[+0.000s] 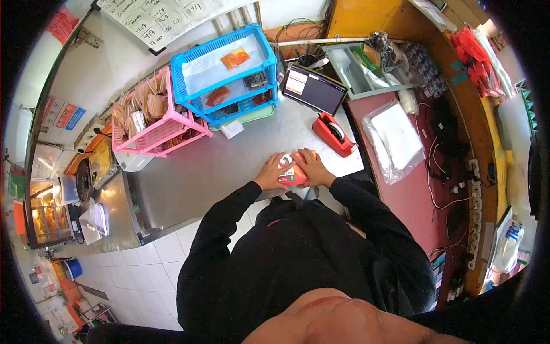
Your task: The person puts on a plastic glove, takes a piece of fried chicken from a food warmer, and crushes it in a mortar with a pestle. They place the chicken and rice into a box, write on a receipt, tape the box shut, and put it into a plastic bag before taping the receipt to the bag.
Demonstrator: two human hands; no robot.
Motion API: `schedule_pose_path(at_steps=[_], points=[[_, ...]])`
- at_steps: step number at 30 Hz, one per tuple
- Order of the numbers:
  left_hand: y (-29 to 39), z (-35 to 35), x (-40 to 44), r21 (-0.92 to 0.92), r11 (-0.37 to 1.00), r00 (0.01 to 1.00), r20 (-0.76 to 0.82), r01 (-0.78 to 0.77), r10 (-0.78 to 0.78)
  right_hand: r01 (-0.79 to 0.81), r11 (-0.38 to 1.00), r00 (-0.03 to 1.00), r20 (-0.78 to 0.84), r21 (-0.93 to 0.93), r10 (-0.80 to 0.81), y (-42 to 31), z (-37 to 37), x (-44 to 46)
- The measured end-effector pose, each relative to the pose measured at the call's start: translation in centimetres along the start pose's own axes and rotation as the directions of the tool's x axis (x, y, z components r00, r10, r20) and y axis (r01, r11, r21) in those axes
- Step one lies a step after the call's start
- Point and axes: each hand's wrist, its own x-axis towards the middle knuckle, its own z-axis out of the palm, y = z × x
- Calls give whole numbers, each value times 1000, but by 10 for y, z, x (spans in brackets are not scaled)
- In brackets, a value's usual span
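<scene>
Centrally, the left hand [270,172] and right hand [316,170] curl over a red pack [293,177], clasping it at the near edge of the table [223,163]; seemingly a steadying step, where moving on calls for an even grip.

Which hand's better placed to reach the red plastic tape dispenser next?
Right, probably: both touch the red printed packet, but the right hand is nearer the red tape dispenser than the left hand.
</scene>
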Motion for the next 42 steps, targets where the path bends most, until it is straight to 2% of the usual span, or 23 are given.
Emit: schedule_pose_path(at_steps=[2,5,8,10,13,20,25,38,40,42], points=[[0,12,0,-19,1000,999,-46,-11,10,0,1000,1000,3,18,0,1,-2,0],[-4,21,-6,54,998,996,-79,-41,45,6,999,1000,20,46,-7,-2,-8,3],[-6,23,-11,9,999,999,-1,-44,44,23,998,997,66,67,-27,-5,-14,-1],[-6,19,-16,-37,999,996,89,-25,28,69,996,985,156,48,-76,-7,-19,-3],[-4,20,-17,-13,998,996,54,-64,65,74,997,976,203,18,-76,-6,-16,-7],[-5,24,-18,-39,996,996,24,-85,86,62,995,989,129,78,-72,-9,-3,-14],[2,26,-18,55,998,999,-3,-37,37,89,996,995,44,11,-90,-3,9,-17],[-2,29,-18,8,998,998,-27,-54,55,65,998,996,66,23,-66,-4,6,-17],[2,23,-18,-74,996,999,1,-41,41,70,995,997,32,73,-72,-6,2,-20],[7,18,-19,-23,998,999,-16,-50,50,63,997,998,7,46,-64,-8,6,-19]])
